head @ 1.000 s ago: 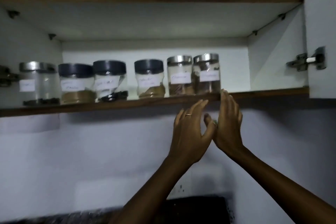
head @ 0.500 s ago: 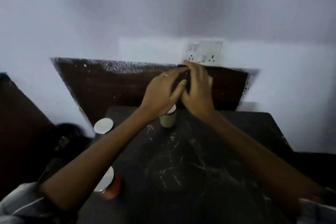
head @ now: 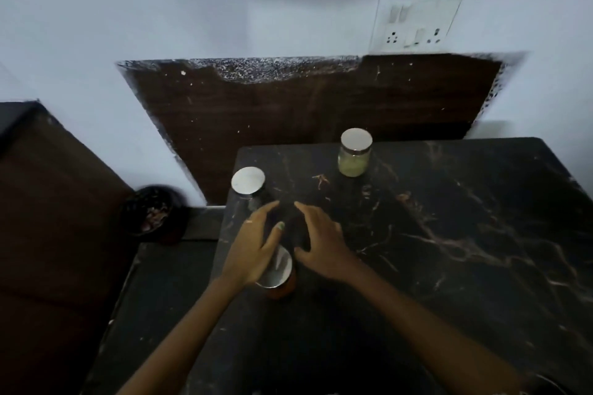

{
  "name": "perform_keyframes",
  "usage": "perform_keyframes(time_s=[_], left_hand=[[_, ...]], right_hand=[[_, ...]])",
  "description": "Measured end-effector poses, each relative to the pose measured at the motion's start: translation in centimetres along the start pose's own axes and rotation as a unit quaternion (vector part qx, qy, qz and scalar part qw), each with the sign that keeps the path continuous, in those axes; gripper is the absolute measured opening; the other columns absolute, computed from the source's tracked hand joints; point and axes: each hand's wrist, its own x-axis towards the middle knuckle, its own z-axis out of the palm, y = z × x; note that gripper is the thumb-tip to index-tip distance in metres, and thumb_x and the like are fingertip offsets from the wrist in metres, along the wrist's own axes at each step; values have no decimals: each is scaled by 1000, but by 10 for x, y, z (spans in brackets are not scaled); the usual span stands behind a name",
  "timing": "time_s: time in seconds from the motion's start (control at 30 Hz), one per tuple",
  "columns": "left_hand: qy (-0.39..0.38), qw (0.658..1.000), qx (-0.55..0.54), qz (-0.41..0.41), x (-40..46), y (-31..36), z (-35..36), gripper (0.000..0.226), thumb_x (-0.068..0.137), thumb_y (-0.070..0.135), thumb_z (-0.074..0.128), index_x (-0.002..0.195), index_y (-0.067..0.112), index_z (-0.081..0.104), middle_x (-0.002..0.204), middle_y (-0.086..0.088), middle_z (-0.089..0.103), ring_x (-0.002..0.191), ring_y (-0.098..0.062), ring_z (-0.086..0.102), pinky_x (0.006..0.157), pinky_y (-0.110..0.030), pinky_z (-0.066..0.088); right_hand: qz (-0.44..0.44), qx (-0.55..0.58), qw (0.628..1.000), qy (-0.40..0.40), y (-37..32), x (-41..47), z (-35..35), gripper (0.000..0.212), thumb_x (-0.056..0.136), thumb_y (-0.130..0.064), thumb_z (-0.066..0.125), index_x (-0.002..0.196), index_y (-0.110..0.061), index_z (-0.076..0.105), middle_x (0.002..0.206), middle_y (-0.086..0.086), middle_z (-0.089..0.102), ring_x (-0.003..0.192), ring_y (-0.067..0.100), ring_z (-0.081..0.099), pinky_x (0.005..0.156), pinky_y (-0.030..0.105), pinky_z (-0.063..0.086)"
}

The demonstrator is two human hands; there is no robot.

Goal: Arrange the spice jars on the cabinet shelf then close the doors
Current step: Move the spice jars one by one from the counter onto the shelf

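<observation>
Three spice jars with silver lids stand on the black marble counter (head: 449, 250). A jar of pale green spice (head: 354, 155) sits at the back. A clear dark jar (head: 248, 184) stands at the counter's left edge. A jar of reddish spice (head: 278, 272) is nearest me, partly under my left hand (head: 256, 247), which hovers over its lid with fingers spread. My right hand (head: 321, 240) is just right of it, fingers loosely curved, holding nothing. The cabinet shelf is out of view.
A dark brown panel (head: 305, 112) lines the wall behind the counter, with a white socket plate (head: 417, 22) above it. A black bowl (head: 150, 213) of scraps sits on a lower ledge at the left. A dark surface (head: 48, 218) fills the left side.
My view dropped from the cabinet shelf to the counter. Both hands came down from the shelf edge and moved toward me, from the green jar to the reddish jar.
</observation>
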Motion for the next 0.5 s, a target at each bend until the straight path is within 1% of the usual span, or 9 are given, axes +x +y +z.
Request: perform_keyframes(time_s=[0.07,0.13,0.2,0.27,0.3,0.37,0.43,0.47,0.5], left_hand=[[-3,998,-47,-43,-17,-17,-1,36,98,17,46,135,18,44,136,0,51,122,-6,47,103,-21,34],[-16,989,-114,-88,-33,-31,-2,32,100,13,40,131,24,42,132,2,52,120,-8,50,101,-19,36],[-35,983,-144,-110,-46,-40,1,32,102,11,34,129,27,41,128,6,53,120,-7,51,99,-14,38],[-58,979,-153,-118,-58,-46,5,34,102,10,33,129,28,41,128,9,53,119,-1,50,94,-4,36],[-67,977,-162,-121,-62,-48,7,34,101,11,35,131,28,40,128,10,52,119,3,50,92,-2,37],[-76,973,-184,-118,-64,-51,9,40,96,15,40,134,27,38,130,11,51,118,6,48,95,-5,38],[-91,968,-199,-126,-62,-53,10,48,93,9,44,137,26,36,132,7,50,118,2,48,98,-17,42],[-104,964,-205,-134,-60,-53,9,52,92,7,48,137,27,34,132,5,49,118,-1,49,97,-20,44],[-121,961,-208,-135,-58,-54,8,56,88,10,52,137,28,32,132,6,48,117,-2,49,94,-20,46]], right_hand=[[53,33,996,-70,-1,-1,20,90,79,-37,65,148,-27,9,155,-1,15,142,19,19,115,47,21],[91,85,986,-115,-5,-1,33,91,77,-38,68,148,-28,12,155,-2,16,141,19,22,115,46,22],[103,128,978,-131,-7,-2,40,82,76,-35,71,144,-24,26,150,0,27,136,17,33,113,39,30],[116,171,968,-142,-6,-3,43,69,77,-32,72,137,-21,38,140,0,41,126,15,44,107,33,37],[126,192,962,-151,-5,-4,44,64,78,-34,71,134,-21,43,134,0,47,121,14,48,104,33,41],[152,219,948,-174,-2,-7,46,64,77,-45,69,132,-23,44,129,-4,53,113,11,52,97,30,44],[183,231,937,-188,1,-11,47,69,75,-56,65,133,-26,42,127,-7,53,110,8,52,91,26,42],[196,241,931,-192,2,-12,48,70,75,-59,63,133,-28,41,125,-8,53,108,7,52,89,24,41],[207,256,924,-193,3,-13,50,71,75,-61,62,134,-29,40,123,-10,53,107,6,52,88,24,41]])
